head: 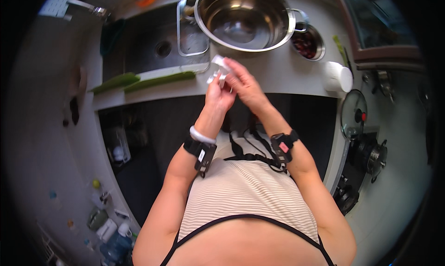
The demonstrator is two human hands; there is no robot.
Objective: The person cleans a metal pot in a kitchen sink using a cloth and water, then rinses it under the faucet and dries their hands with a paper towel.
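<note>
My left hand (219,94) and my right hand (248,88) meet over the counter's front edge. Crumpled white paper (218,61), which looks like tissue, is between them. Its upper end pokes out past my right fingertips, and another bit shows by my left thumb. Blur hides exactly how the fingers wrap it. Just beyond the hands stands a large stainless steel pot (243,22), with no lid and nothing plainly visible inside. To the right of the pot, a metal bowl (321,50) holds dark red pieces (305,45).
Left of the pot is a sink (139,54) with a wire rack (193,54) at its right side. Long green leaves (160,81) lie along its front rim. A white paper roll (337,77) rests on the right counter, near a glass lid (353,109) and a stove pot (377,158).
</note>
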